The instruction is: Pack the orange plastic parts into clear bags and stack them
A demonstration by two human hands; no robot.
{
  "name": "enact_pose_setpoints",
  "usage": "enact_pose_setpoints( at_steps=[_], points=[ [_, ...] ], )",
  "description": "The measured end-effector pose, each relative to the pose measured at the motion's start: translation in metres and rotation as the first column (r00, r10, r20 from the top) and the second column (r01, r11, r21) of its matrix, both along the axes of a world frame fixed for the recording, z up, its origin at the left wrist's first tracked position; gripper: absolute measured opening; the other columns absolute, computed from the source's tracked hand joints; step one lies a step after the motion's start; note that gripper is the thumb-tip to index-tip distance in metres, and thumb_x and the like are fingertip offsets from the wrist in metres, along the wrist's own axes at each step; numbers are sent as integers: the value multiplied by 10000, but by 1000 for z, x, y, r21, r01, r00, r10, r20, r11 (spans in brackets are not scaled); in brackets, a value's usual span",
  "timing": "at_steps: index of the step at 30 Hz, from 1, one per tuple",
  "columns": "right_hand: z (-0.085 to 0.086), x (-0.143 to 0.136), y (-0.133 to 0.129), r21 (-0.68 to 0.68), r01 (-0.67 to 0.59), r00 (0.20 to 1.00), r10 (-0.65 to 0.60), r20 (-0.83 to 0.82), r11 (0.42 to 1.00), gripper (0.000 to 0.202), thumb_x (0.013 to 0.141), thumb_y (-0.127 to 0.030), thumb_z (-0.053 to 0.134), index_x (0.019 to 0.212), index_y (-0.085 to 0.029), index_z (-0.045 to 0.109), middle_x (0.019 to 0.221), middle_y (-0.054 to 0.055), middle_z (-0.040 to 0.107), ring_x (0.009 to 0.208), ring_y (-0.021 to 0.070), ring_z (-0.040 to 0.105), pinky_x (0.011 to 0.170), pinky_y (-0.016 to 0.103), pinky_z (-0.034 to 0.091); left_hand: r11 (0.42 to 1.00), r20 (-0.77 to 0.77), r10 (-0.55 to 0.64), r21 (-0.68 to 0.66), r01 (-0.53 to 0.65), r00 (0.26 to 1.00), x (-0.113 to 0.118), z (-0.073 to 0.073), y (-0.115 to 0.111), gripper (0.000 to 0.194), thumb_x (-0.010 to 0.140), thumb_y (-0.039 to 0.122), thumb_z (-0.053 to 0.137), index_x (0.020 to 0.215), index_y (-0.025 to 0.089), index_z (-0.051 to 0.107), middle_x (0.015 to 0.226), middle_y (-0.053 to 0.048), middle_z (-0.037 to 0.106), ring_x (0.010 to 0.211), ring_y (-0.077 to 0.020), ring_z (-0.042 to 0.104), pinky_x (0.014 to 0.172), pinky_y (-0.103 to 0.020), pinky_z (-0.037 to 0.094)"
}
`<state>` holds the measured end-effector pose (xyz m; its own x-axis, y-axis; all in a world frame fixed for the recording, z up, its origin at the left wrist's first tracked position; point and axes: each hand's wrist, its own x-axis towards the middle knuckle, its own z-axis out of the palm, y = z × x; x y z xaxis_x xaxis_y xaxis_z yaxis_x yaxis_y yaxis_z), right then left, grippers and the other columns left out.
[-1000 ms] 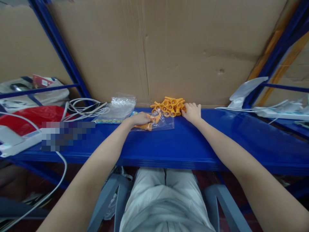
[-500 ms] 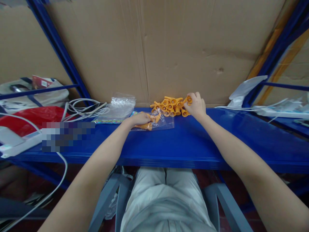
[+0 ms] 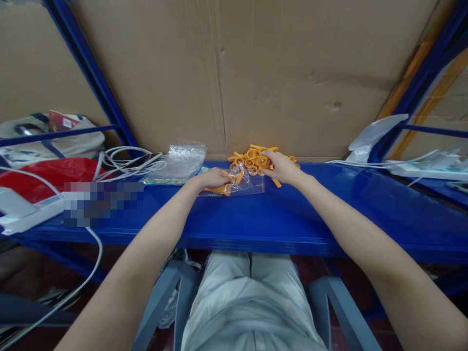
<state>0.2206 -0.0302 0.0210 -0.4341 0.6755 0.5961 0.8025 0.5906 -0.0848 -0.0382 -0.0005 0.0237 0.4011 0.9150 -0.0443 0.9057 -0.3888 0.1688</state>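
A heap of orange, horn-shaped plastic pieces with flared mouths and narrow stems lies against the cardboard at the back of the blue shelf. My right hand reaches into its right side, thumb and fingers curled round a piece; the palm hides some of the heap. One orange stem sticks out below that hand. To the left, my left hand is closed on a clear plastic bag lying flat, with several orange pieces inside. Its fingers are partly hidden by the bag and pieces.
Left of the bag lie a stack of clear packaging, coiled white cables and a red bag. A white power strip sits farther left. Blue uprights flank the cardboard wall. White wrapping stands at right.
My right hand has moved left, from the heap's right edge to over its pieces. A stem now points forward below it. My left hand stays on the bag.
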Motion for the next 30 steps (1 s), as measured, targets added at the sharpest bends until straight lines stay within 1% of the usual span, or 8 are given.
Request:
enact_pose_setpoints(
  at_steps=[3,5,7,11,15,21,25,30],
  points=[
    [-8,-6,-3,-214,15,999,-6,39,977,444,785,-220,671,1217,-141,598,1102,125,687,996,248,649,871,373,498,1000,-25,-2,14,3,1000,1,0,1,405,798,406,432,812,146,742,901,-73,733,805,-204,630,733,-246,452],
    [-8,-7,-5,-350,57,991,-10,135,935,339,777,-239,692,1102,-145,659,1043,109,707,937,238,664,818,337,499,1000,-56,1,27,1,998,2,1,0,397,811,393,430,798,144,739,920,-79,734,825,-203,630,735,-238,449],
    [-6,-7,-7,-421,139,969,-36,243,897,258,790,-273,691,1017,-151,694,1013,105,716,916,243,668,776,319,492,999,-69,-12,37,14,998,3,2,-2,392,824,385,425,796,147,735,924,-74,734,835,-197,627,725,-228,447],
    [-1,-4,-10,-398,284,907,-110,407,872,208,840,-236,622,1011,-165,718,1078,115,713,1000,267,655,782,327,475,998,-58,-26,50,29,998,4,3,-4,377,832,369,426,758,149,723,834,-53,720,780,-183,608,684,-220,440],
    [2,-4,-13,-301,319,862,-144,485,899,224,849,-177,582,1031,-182,712,1121,115,705,1065,276,628,798,341,456,999,-42,-12,51,14,999,3,1,-1,326,796,344,453,699,170,711,723,-21,684,710,-174,585,658,-219,430],
    [6,-15,-22,-254,208,912,-94,399,945,259,892,-213,540,1102,-173,686,1045,109,727,985,250,645,837,356,399,993,-7,-91,78,92,996,1,-5,7,323,787,322,424,700,180,701,726,-15,676,715,-170,580,679,-215,416],
    [6,-23,-26,-294,160,918,-33,394,942,246,885,-171,525,1044,-174,713,1061,100,725,992,245,636,826,345,365,993,10,-98,70,97,995,4,-6,7,309,766,321,426,603,181,649,632,-13,626,665,-162,548,633,-226,397],
    [5,-21,-25,-349,147,933,-12,360,926,235,885,-210,552,1040,-184,727,1063,89,724,999,242,630,810,334,366,991,134,-129,58,122,983,8,-8,3,262,722,307,435,497,195,506,541,12,511,576,-138,470,535,-238,333]
  ],
)
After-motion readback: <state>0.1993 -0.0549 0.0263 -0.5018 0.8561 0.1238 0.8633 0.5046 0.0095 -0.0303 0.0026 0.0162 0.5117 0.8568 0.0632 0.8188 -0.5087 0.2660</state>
